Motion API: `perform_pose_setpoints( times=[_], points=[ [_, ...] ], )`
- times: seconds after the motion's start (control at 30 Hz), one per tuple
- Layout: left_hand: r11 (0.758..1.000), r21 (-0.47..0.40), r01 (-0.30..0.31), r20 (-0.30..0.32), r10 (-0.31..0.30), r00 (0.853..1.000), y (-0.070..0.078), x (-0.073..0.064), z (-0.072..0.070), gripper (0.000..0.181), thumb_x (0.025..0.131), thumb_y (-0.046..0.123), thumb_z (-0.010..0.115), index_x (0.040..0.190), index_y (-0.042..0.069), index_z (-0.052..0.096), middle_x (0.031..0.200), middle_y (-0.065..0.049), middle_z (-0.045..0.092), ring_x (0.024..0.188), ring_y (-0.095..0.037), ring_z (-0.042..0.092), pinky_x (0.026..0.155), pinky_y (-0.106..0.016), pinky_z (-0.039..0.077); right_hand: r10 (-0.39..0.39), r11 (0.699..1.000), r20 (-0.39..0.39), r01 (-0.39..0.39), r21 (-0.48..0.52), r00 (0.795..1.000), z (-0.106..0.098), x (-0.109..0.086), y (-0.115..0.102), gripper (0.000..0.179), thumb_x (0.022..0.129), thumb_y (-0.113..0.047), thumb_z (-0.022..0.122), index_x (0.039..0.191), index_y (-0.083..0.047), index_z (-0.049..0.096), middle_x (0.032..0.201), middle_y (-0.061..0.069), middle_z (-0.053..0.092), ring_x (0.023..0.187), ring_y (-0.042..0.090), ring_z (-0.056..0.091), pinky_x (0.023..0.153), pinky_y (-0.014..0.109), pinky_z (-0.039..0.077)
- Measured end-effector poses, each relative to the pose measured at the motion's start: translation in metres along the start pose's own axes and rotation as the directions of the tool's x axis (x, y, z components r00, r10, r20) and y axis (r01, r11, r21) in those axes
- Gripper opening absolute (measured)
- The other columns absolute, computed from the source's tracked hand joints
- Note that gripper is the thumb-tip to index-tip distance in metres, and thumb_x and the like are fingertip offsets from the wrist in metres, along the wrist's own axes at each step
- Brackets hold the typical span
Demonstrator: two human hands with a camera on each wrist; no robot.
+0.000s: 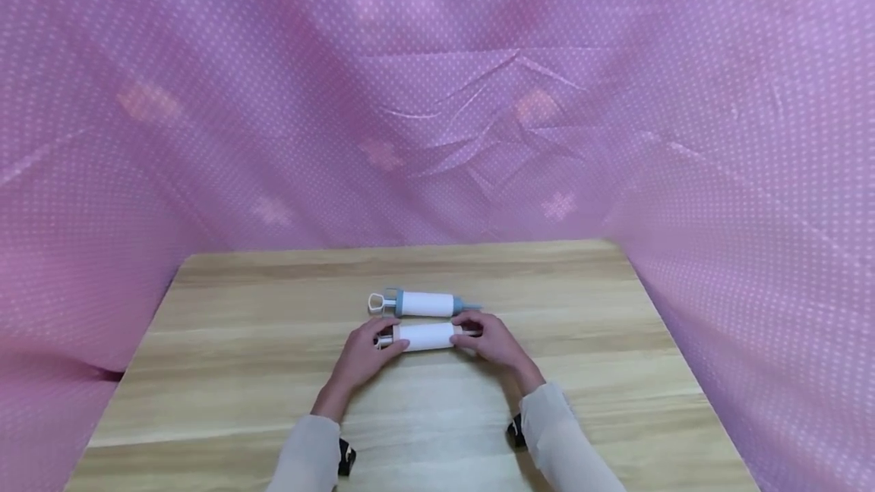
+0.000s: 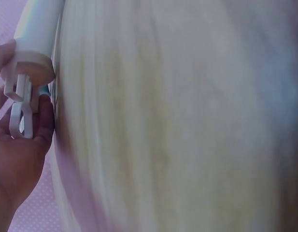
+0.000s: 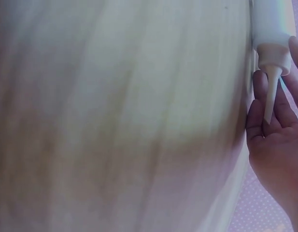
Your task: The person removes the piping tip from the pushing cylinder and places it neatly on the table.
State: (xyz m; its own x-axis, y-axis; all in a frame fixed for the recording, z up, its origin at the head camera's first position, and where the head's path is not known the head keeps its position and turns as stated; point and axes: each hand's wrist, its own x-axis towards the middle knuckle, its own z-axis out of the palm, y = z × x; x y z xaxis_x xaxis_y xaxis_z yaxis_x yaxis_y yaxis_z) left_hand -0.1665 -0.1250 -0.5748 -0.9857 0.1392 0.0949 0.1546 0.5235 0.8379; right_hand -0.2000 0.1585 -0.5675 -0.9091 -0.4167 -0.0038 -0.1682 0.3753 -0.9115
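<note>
A syringe with a white barrel and beige ends lies crosswise between the two hands. My left hand grips its plunger end, thumb on the near side of the barrel and fingers on the far side. In the left wrist view the plunger's pale loop handle sticks out over the palm. At the other end, my right hand holds the barrel beside the nozzle. The tapered nozzle points into that palm in the right wrist view. Just beyond lies a second syringe with blue ends, parallel to the first and touched by neither hand.
Both syringes are on a light wood-grain table. Pink dotted cloth hangs behind the table and along both sides. Black wrist-worn devices show at the cuffs of the pale sleeves.
</note>
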Motion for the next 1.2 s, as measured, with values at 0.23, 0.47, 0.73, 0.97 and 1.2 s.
perform_pose_setpoints(
  times=[0.23, 0.47, 0.73, 0.97, 1.2],
  points=[
    [0.995, -0.096, -0.005, -0.041, 0.001, 0.999, 0.005, -0.001, -0.005, 0.045, 0.084, 0.03, 0.085, 0.122, 0.011, 0.072, 0.121, -0.005, 0.07, 0.111, -0.026, 0.064, 0.098, -0.048, 0.051, 0.024, 0.999, -0.014, -0.023, 0.044, 1.0, -0.003, -0.002, -0.006, 0.03, 0.091, -0.017, 0.077, 0.117, -0.003, 0.071, 0.114, 0.012, 0.069, 0.103, 0.024, 0.067, 0.087, 0.032, 0.056],
    [0.991, -0.137, 0.012, -0.054, -0.02, 0.998, 0.012, 0.002, -0.016, 0.045, 0.083, 0.031, 0.086, 0.122, 0.013, 0.073, 0.117, -0.003, 0.069, 0.106, -0.024, 0.063, 0.092, -0.045, 0.053, 0.022, 0.99, -0.017, -0.019, 0.14, 1.0, -0.002, -0.003, -0.006, 0.029, 0.096, -0.013, 0.072, 0.119, 0.003, 0.068, 0.114, 0.018, 0.07, 0.101, 0.024, 0.069, 0.084, 0.03, 0.058],
    [0.985, -0.168, 0.033, -0.035, -0.039, 0.999, 0.02, 0.003, -0.023, 0.046, 0.084, 0.029, 0.084, 0.125, 0.012, 0.071, 0.117, -0.001, 0.069, 0.109, -0.023, 0.061, 0.098, -0.049, 0.05, 0.047, 0.987, -0.025, -0.042, 0.158, 0.999, -0.001, -0.004, -0.017, 0.033, 0.1, -0.018, 0.067, 0.125, 0.003, 0.065, 0.116, 0.018, 0.069, 0.1, 0.023, 0.067, 0.086, 0.034, 0.057],
    [0.983, -0.18, 0.028, -0.033, -0.035, 0.999, 0.033, 0.001, -0.032, 0.048, 0.084, 0.032, 0.085, 0.126, 0.013, 0.071, 0.117, 0.001, 0.069, 0.108, -0.021, 0.061, 0.096, -0.045, 0.051, 0.039, 0.968, -0.017, -0.033, 0.249, 0.999, -0.005, -0.009, -0.038, 0.031, 0.102, -0.014, 0.063, 0.125, 0.007, 0.063, 0.117, 0.021, 0.067, 0.1, 0.039, 0.068, 0.09, 0.043, 0.057],
    [0.976, -0.216, -0.039, -0.047, 0.03, 0.998, 0.048, 0.005, -0.04, 0.048, 0.084, 0.031, 0.085, 0.126, 0.013, 0.071, 0.116, 0.0, 0.069, 0.101, -0.022, 0.065, 0.083, -0.036, 0.058, 0.009, 0.95, -0.027, 0.0, 0.313, 1.0, -0.015, -0.009, -0.053, 0.036, 0.103, -0.014, 0.061, 0.126, 0.012, 0.058, 0.12, 0.03, 0.062, 0.095, 0.04, 0.069, 0.09, 0.058, 0.055]
  ],
)
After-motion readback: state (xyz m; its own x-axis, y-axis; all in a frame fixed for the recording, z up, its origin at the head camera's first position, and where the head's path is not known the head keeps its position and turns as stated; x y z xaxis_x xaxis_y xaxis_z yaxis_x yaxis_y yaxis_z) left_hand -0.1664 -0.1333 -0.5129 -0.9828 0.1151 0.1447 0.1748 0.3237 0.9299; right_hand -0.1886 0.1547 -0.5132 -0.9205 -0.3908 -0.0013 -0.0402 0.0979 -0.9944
